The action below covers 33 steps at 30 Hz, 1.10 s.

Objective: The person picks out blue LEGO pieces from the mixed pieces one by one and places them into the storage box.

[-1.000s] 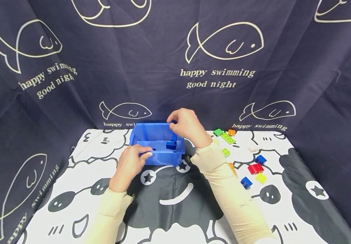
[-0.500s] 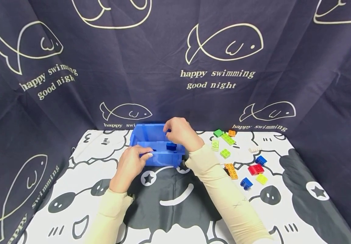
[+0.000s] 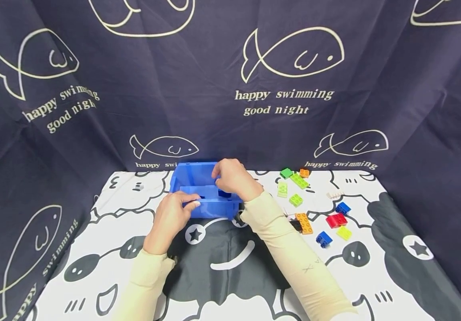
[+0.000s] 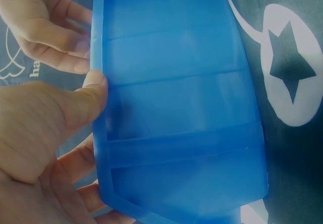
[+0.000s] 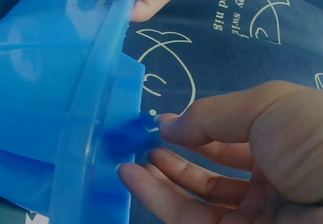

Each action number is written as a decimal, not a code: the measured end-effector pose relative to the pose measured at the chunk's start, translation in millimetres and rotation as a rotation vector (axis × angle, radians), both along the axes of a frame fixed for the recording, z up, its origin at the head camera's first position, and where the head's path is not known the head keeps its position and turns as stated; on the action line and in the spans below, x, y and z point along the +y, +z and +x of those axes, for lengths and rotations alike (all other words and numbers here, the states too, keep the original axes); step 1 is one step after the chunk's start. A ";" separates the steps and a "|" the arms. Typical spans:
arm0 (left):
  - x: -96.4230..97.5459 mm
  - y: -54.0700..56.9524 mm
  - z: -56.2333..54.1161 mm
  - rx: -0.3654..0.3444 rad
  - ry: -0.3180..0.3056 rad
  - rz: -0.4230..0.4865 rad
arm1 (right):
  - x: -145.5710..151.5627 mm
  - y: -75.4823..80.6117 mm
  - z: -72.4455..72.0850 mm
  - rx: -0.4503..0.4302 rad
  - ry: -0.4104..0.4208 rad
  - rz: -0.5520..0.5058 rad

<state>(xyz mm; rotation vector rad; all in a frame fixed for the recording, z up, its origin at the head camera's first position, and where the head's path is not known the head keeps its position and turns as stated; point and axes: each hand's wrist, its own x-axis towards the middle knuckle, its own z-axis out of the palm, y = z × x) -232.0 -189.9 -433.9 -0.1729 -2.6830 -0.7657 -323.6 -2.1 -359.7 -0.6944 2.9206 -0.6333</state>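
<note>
A blue plastic storage bin (image 3: pixel 212 209) stands at the back of the table, left of centre. My left hand (image 3: pixel 173 214) grips its near rim, the thumb (image 4: pixel 95 90) on the outer side and the fingers behind the wall. Over the bin's right part hovers my right hand (image 3: pixel 236 178), thumb and fingers apart and loosely bent. A blurred blue toy brick (image 5: pixel 128 138) shows just off its fingertips in the right wrist view, inside the rim. Below that hand in the head view, a dark blue brick (image 3: pixel 224 194) is partly seen in the bin.
Right of the bin lie several loose bricks, among them a red one (image 3: pixel 336 220), an orange one (image 3: pixel 304 223), blue ones (image 3: pixel 324 239) and light green ones (image 3: pixel 296 199). A black piece (image 3: pixel 295 225) is partly behind the right sleeve. A dark fish-print curtain (image 3: pixel 222 80) hangs behind the table.
My right hand has come down and slightly left from the bin's back rim to over its inside. The dark piece that was at its fingers no longer shows at the back rim. The left hand stays put.
</note>
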 end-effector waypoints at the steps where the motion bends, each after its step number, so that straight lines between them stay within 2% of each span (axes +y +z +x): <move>1: 0.1 -0.1 -0.1 0.003 -0.002 0.000 | -0.4 -0.4 -0.1 0.006 0.003 0.006; 18: 1.2 0.0 -0.5 0.001 -0.004 -0.012 | 2.0 -4.7 2.3 0.008 0.036 0.018; 27: 1.0 0.4 0.0 0.000 -0.006 -0.013 | 10.0 7.7 8.6 0.017 0.015 -0.041; 33: 1.2 0.1 -0.1 -0.003 -0.001 -0.004 | 23.2 23.5 22.7 0.078 0.010 -0.103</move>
